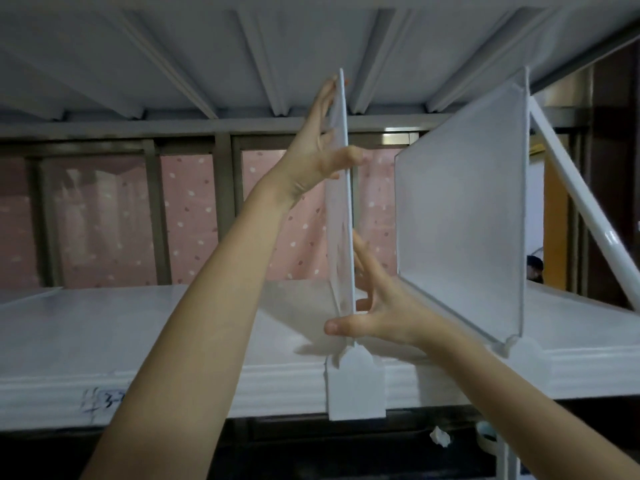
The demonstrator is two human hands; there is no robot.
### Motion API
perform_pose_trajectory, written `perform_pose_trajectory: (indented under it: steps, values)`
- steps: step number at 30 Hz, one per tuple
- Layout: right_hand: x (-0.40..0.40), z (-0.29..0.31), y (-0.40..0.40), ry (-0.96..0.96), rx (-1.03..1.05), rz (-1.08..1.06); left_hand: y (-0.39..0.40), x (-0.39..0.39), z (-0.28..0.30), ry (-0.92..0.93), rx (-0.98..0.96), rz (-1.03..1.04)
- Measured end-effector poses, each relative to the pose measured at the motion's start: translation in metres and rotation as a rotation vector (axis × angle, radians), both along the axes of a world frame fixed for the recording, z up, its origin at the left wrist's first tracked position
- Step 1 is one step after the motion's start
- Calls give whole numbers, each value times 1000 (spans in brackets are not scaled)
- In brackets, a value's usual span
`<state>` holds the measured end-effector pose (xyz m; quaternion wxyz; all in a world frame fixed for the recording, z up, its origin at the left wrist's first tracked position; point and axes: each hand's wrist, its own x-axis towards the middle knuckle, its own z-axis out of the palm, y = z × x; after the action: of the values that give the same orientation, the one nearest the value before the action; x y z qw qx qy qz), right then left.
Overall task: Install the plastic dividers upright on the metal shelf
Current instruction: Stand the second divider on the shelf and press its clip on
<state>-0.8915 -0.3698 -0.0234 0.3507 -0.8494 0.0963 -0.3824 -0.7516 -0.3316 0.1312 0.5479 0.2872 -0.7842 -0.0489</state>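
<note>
A translucent plastic divider stands upright, edge-on to me, on the white metal shelf. Its white clip foot hangs over the shelf's front lip. My left hand holds the divider's upper part, with fingers flat along its left face and the thumb on the front edge. My right hand holds its lower part, thumb in front and fingers spread along the right face. A second divider stands upright on the shelf to the right.
The underside of the shelf above runs close over the divider tops. A white slanted brace crosses at the right. Behind the shelf are a metal frame and a pink dotted curtain. Handwritten marks sit on the shelf's front lip.
</note>
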Motion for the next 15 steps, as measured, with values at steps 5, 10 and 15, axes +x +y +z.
perform_pose_trajectory:
  steps: [5,10,15]
  values:
    - [-5,-1,9,24,-6,-28,17,-3,1,-20,82,73]
    - [-26,-18,25,177,-85,-132,52,-2,-64,-77,298,116]
    - [-51,-35,44,401,-405,-354,87,2,-163,-310,498,219]
